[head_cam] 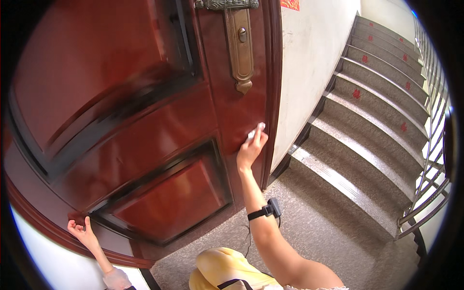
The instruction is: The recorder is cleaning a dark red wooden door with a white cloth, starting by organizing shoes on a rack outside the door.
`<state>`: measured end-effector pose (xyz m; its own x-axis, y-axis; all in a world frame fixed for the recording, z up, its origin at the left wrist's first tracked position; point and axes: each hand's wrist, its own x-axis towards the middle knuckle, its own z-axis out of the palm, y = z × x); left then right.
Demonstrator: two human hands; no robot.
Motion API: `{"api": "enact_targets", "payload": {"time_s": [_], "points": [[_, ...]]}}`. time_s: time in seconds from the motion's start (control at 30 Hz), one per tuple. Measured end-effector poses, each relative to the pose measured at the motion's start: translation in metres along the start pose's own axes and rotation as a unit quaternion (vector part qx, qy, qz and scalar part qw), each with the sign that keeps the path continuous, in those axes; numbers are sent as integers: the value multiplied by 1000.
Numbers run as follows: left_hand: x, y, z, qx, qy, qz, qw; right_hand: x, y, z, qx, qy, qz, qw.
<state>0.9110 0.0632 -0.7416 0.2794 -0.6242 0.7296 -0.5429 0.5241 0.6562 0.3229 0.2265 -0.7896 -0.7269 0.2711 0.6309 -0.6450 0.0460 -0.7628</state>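
Note:
A dark red panelled door (163, 134) with black-edged mouldings fills the left and middle of the view. My right hand (252, 145) grips a small white cloth or wipe (252, 135) against the door's right stile, below the brass handle plate (241, 50) with its lock cylinder. A strap with a black device (266, 210) circles my right forearm. Low at the left, my left hand (81, 228) is raised near the door's lower left side, fingers partly curled and thumb apart, with nothing seen in it; whether it touches the door cannot be told.
Stone steps (362, 145) with red paper characters rise at the right, beside a metal railing (431, 195). A white wall (304, 72) stands between door frame and stairs. My knees in yellow trousers (228, 268) are at the bottom, over the speckled floor (308, 224). A cable hangs by my right arm.

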Motion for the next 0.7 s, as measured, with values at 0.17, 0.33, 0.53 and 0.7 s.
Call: {"api": "enact_targets", "payload": {"time_s": [0.17,0.33,0.53,0.7], "points": [[-5,-4,13,-10,3,25,1000,-80,75,-27,-80,-40,200,976],[4,-22,-7,15,14,51,998,-42,-36,2,62,-26,31,997],[-6,-1,4,17,3,37,999,43,-97,10,19,-53,-148,987],[-4,1,5,-5,15,42,999,10,-59,-7,32,-87,-85,992]]}}
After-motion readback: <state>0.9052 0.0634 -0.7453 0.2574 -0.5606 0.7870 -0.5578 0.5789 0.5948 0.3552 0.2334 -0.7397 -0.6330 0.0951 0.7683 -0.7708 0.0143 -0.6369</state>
